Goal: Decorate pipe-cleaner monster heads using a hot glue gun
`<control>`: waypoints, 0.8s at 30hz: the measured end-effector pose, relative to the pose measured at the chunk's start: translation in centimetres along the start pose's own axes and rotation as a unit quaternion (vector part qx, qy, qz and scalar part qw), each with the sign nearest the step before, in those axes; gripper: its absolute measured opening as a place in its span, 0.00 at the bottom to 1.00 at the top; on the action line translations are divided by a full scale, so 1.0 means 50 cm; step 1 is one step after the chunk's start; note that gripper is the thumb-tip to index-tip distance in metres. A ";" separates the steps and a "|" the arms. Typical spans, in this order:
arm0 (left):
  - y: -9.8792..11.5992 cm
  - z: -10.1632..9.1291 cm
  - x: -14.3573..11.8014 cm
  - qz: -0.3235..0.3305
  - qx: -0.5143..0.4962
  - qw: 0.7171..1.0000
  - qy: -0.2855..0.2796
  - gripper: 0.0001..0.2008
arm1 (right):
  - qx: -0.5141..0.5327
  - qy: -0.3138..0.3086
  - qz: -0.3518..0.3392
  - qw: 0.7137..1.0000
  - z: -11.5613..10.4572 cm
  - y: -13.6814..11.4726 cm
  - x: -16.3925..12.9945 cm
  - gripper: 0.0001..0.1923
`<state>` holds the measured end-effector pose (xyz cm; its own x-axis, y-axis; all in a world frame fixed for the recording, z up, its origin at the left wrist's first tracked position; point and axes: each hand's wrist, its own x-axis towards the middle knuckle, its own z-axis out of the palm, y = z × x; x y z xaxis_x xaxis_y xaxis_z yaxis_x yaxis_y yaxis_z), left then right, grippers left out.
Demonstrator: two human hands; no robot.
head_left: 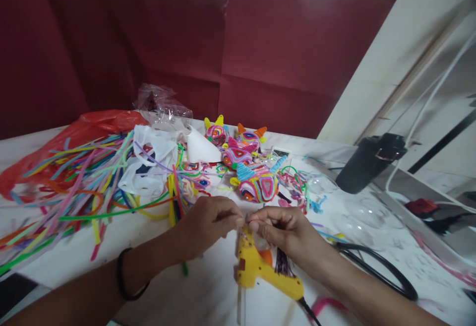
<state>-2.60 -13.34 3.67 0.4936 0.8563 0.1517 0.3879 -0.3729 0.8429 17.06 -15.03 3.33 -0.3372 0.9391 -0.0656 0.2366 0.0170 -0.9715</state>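
Note:
My left hand [213, 222] and my right hand [284, 224] meet above the table, fingertips pinched close together. Whatever they pinch is too small and too hidden to name. Just below the fingers lies a yellow hot glue gun [256, 264], its nozzle end partly covered by the hands and a glue stick coming out of its back. A dark purple tassel [283, 262] hangs or lies beside the gun under my right hand. Beyond the fingers sits a colourful fish figure [258, 187] made of coiled pipe cleaners with blue fins.
Loose pipe cleaners [82, 182] spread over the left, by a red plastic bag [107, 120]. More figures [245, 137] stand behind. A black bottle-shaped case [368, 162], clear plastic domes [351, 229], black-handled scissors [383, 271] and a power strip [427, 217] are on the right.

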 end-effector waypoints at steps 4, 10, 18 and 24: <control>-0.005 0.001 0.005 -0.068 -0.123 0.990 -0.013 0.08 | 0.025 0.026 0.010 0.999 0.004 -0.004 0.000 0.26; -0.010 0.002 0.011 -0.089 -0.174 0.980 -0.027 0.07 | 0.053 0.039 0.012 0.998 0.005 -0.001 0.000 0.25; 0.001 0.014 0.014 -0.019 -0.058 0.998 0.033 0.05 | 0.057 0.029 0.002 0.998 -0.002 0.003 -0.002 0.26; 0.015 0.019 0.015 0.084 0.027 0.993 0.080 0.05 | 0.067 0.034 -0.008 0.997 -0.002 -0.013 -0.004 0.27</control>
<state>-1.20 -13.31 3.93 0.4259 0.8246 0.3724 0.3538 -0.5306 0.7702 17.07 -15.19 3.97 -0.2765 0.9602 -0.0383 0.1060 -0.0091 -0.9943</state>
